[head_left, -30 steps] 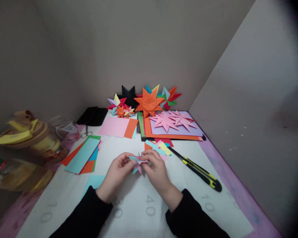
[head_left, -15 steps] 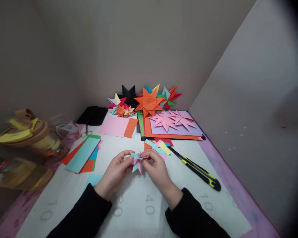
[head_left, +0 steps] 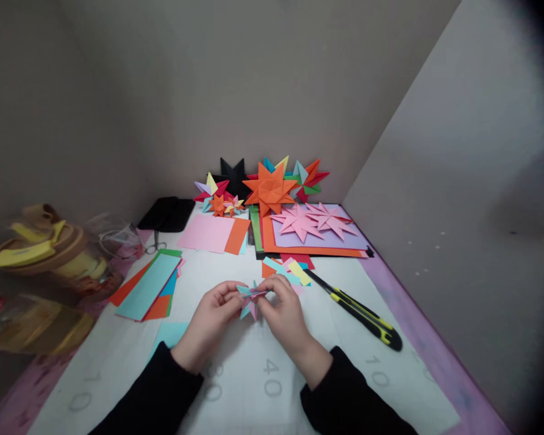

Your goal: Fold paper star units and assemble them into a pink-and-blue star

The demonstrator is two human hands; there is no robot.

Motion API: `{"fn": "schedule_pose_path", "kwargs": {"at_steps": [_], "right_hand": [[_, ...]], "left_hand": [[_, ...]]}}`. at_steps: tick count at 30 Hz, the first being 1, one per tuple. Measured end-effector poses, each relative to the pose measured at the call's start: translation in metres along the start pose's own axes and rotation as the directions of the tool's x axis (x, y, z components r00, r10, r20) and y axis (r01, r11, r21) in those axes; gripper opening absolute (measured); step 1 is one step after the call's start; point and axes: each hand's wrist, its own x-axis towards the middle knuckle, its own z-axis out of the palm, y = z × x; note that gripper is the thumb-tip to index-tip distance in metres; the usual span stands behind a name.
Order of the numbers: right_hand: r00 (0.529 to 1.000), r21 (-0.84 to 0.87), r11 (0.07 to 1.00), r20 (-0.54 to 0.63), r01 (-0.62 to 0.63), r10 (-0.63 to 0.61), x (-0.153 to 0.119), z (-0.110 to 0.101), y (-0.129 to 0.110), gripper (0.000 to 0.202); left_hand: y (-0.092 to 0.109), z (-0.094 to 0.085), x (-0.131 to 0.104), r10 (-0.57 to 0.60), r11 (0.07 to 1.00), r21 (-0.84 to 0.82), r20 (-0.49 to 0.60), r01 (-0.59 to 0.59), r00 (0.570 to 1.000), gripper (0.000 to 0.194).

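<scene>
Between my hands, just over the white sheet, is a small folded paper star (head_left: 251,302) in light blue and pink. My left hand (head_left: 214,317) pinches its left points between thumb and fingers. On the other side, my right hand (head_left: 286,314) grips a right-hand point the same way. Fingers hide parts of the star on both sides. A light blue paper piece (head_left: 170,332) lies partly beneath my left wrist. Closest to my right hand are several small coloured paper strips (head_left: 286,270) and a black and yellow box cutter (head_left: 356,311).
Fanned coloured paper strips (head_left: 152,287) lie at left, near scissors (head_left: 155,243) and a black pouch (head_left: 167,214). Finished paper stars (head_left: 271,188) lean on the back wall. Pink stars (head_left: 299,222) rest on stacked sheets (head_left: 317,249). A bottle (head_left: 36,323) and a lidded jar (head_left: 75,260) stand far left.
The star has tilted slightly in my fingers, and my right fingers have shifted a little on its point. The whole view has moved slightly. Both hands keep their hold.
</scene>
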Motion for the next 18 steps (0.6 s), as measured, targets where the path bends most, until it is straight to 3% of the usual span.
{"fn": "schedule_pose_path", "kwargs": {"at_steps": [4, 18], "right_hand": [[0.999, -0.028, 0.999, 0.022, 0.034, -0.034, -0.0001, -0.0004, -0.0002, 0.03], [0.997, 0.018, 0.997, -0.04, 0.074, -0.073, -0.0008, -0.0005, -0.0007, 0.018]], "left_hand": [[-0.0012, 0.0001, -0.0001, 0.008, 1.0, 0.006, -0.017, -0.008, 1.0, 0.016], [-0.0046, 0.0019, -0.0022, 0.034, 0.999, 0.013, -0.049, -0.033, 0.998, 0.02]]}}
